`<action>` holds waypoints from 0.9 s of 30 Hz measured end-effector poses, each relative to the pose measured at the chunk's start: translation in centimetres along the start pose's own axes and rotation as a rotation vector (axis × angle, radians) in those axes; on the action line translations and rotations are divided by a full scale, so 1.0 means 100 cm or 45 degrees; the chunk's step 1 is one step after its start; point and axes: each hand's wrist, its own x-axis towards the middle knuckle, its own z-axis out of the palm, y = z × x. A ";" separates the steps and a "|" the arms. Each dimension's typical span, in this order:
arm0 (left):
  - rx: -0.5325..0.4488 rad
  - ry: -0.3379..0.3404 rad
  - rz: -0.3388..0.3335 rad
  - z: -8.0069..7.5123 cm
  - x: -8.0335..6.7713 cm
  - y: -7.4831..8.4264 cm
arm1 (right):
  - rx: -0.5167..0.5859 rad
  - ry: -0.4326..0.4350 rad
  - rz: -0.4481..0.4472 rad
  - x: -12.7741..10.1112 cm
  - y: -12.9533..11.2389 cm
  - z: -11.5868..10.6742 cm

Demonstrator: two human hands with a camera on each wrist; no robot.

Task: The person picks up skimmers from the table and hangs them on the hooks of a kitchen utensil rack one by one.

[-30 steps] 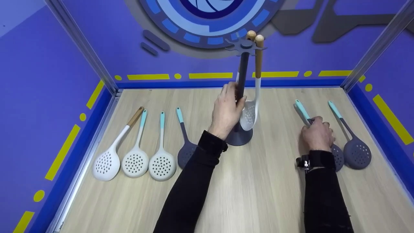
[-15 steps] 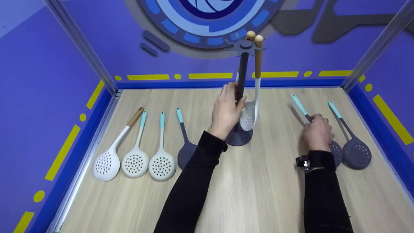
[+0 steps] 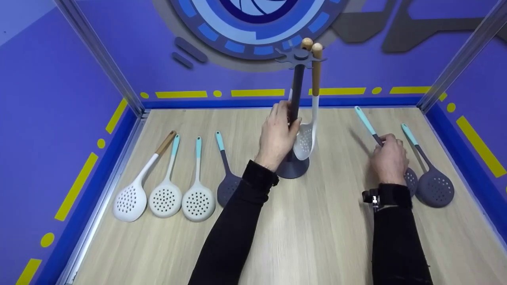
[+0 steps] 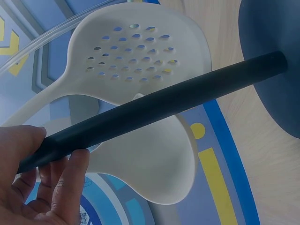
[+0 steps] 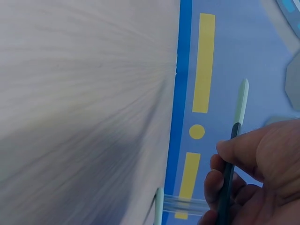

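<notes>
My left hand (image 3: 275,134) grips the dark post (image 3: 298,93) of a utensil stand, whose round base (image 3: 293,169) rests on the table. A white skimmer (image 3: 305,140) with a wooden handle hangs from the stand's hooked top (image 3: 300,57). In the left wrist view, a white ladle-like bowl (image 4: 150,159) hangs beside that skimmer. My right hand (image 3: 390,160) pinches the dark shaft of a skimmer (image 3: 365,120) by its neck, its mint handle end raised above the table; part of its perforated head is hidden behind the hand.
Another dark skimmer (image 3: 435,188) lies at the right. On the left lie a white skimmer (image 3: 130,202) with a wooden handle, two pale skimmers with mint handles, the nearer one (image 3: 199,202) beside a dark skimmer (image 3: 227,190) partly behind my left sleeve. Printed panels (image 3: 222,75) enclose the table.
The mint handle end of the skimmer in my right hand has risen and shifted slightly left, its shadow separating from it. My left hand and the stand stay in place.
</notes>
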 end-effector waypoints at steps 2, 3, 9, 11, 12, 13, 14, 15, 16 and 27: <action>0.000 0.000 -0.003 0.000 0.000 0.000 | 0.011 0.016 -0.010 0.000 -0.002 0.000; 0.001 0.000 -0.003 0.000 0.000 0.000 | 0.014 0.023 -0.015 0.000 -0.003 0.000; 0.021 -0.003 -0.005 0.000 0.000 0.000 | 0.018 0.058 -0.036 0.000 -0.007 -0.003; 0.032 -0.005 -0.007 0.000 0.000 0.000 | 0.020 0.070 -0.046 0.000 -0.008 -0.006; 0.036 -0.004 -0.008 0.000 0.000 0.000 | 0.022 0.074 -0.049 0.001 -0.009 -0.007; 0.041 -0.005 -0.008 0.000 0.000 0.000 | 0.022 0.078 -0.053 0.001 -0.010 -0.008; 0.041 -0.006 -0.009 0.000 0.000 0.000 | 0.025 0.077 -0.055 0.000 -0.011 -0.009; 0.041 -0.007 -0.010 0.000 0.000 0.000 | 0.027 0.075 -0.057 0.000 -0.012 -0.009; 0.039 -0.007 -0.010 0.000 0.000 0.000 | 0.029 0.076 -0.062 0.000 -0.013 -0.010; 0.024 -0.002 -0.006 0.001 0.000 -0.001 | 0.047 0.099 -0.099 -0.004 -0.023 -0.019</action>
